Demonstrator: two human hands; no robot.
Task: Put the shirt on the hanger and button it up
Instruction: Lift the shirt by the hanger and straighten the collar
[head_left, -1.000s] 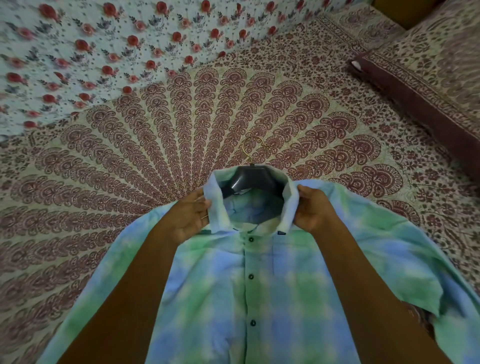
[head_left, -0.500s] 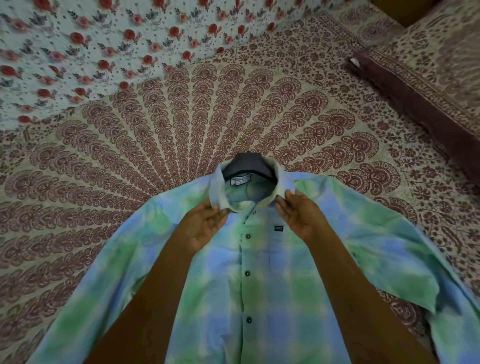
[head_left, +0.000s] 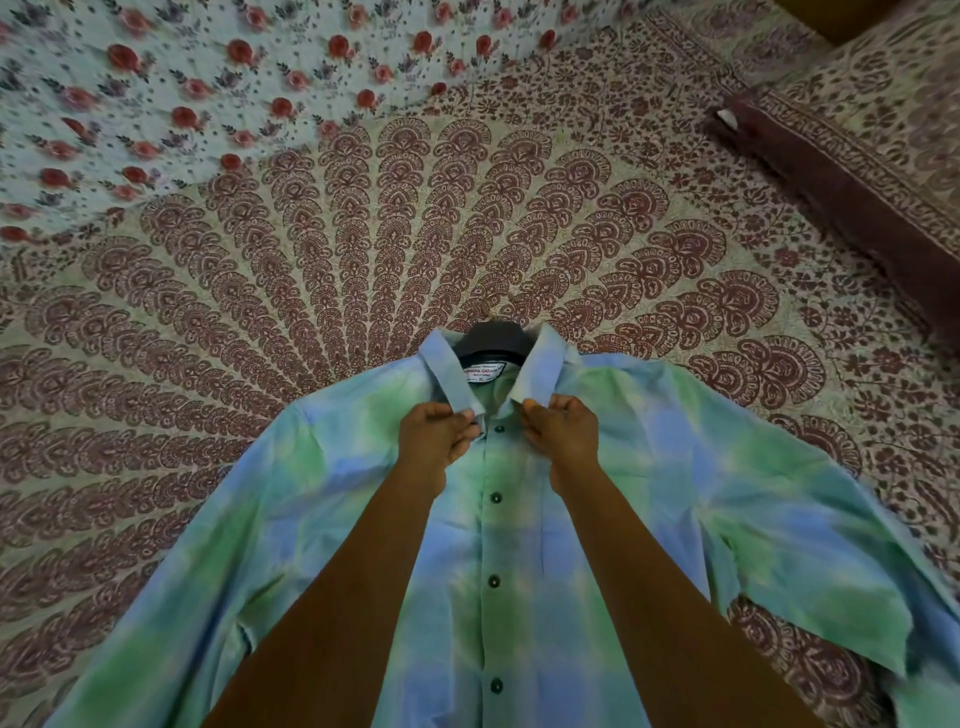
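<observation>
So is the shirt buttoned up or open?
Buttoned down the front: the shirt has dark buttons fastened. Only the collar gapes, left hand and right hand pinching its tips.

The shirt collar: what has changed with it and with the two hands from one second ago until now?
The collar, held standing up a second ago, now lies folded down. The left hand and right hand moved from the collar's sides down to its front tips, opened flat on the way, and now each pinches one tip. The shirt stays on the hanger, lying on the bed, its buttons fastened.
</observation>
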